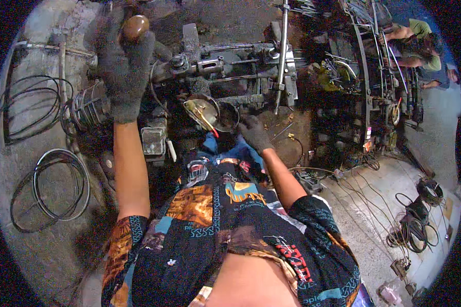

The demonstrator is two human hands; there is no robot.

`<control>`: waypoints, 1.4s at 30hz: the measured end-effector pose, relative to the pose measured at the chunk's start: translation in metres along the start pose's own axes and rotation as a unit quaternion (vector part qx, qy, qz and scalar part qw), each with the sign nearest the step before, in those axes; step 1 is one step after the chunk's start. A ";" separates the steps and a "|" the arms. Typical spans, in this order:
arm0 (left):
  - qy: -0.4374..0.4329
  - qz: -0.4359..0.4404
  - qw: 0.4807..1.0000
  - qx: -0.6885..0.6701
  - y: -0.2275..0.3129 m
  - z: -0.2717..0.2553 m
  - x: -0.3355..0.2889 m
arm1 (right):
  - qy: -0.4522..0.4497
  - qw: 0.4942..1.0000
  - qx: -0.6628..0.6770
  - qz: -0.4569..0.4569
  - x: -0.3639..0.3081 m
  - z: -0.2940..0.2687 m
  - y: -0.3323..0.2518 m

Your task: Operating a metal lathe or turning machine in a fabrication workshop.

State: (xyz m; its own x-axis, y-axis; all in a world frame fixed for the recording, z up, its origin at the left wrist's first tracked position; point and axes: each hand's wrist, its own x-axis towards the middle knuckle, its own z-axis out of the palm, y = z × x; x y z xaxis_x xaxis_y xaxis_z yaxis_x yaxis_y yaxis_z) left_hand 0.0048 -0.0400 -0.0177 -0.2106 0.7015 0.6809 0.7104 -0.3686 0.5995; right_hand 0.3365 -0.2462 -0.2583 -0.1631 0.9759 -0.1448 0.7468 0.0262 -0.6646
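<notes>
Starting at left, a looped hose (pixel 35 181) on the floor, then a ribbed cylinder (pixel 88 105) just left of the left wrist. Holds the gloved left hand (pixel 125 79) out far, in line with its forearm, with a brown ball knob (pixel 135 26) right at its far end, slightly right of that line. Cannot tell, for blur, whether clasped around the knob or only laid against it. To the right, crosswise to that forearm, a machine carriage (pixel 210 65) with guide rods running left to right. On its near side, a shallow dish (pixel 210 108) with a red-tipped stick (pixel 208 124), then a round metal cup (pixel 227 118). Has the gloved right hand (pixel 255 134) just right of the cup, much nearer to it than the left; cannot tell whether fingertips together or apart. Farther right, a long steel bar (pixel 282 56), lengthwise near to far.
</notes>
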 end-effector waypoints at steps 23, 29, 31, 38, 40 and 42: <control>-0.473 -0.512 0.655 0.291 -0.011 -0.066 -0.348 | -0.200 0.910 0.236 0.275 0.055 -0.096 0.115; -0.479 -0.501 0.646 0.319 -0.045 -0.065 -0.396 | -0.086 0.890 0.328 0.304 0.054 -0.094 0.128; -0.547 -0.472 0.599 0.346 -0.071 -0.091 -0.448 | -0.090 0.902 0.292 0.305 0.071 -0.088 0.137; -0.442 -0.561 0.588 0.381 -0.120 -0.096 -0.543 | -0.049 0.951 0.230 0.199 0.155 -0.120 0.113; -0.453 -0.500 0.611 0.414 -0.167 -0.101 -0.597 | -0.056 0.967 0.179 0.171 0.177 -0.142 0.117; -0.523 -0.436 0.608 0.408 -0.181 -0.062 -0.594 | -0.024 0.975 0.154 0.156 0.193 -0.144 0.149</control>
State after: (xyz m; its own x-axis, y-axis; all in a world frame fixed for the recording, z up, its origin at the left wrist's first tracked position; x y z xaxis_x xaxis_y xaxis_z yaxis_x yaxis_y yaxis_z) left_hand -0.0407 -0.4278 -0.5045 -0.5066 0.5755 -0.6420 0.8219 0.5472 -0.1581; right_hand 0.5093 -0.0231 -0.2795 0.0057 0.9144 -0.4047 0.5372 -0.3442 -0.7701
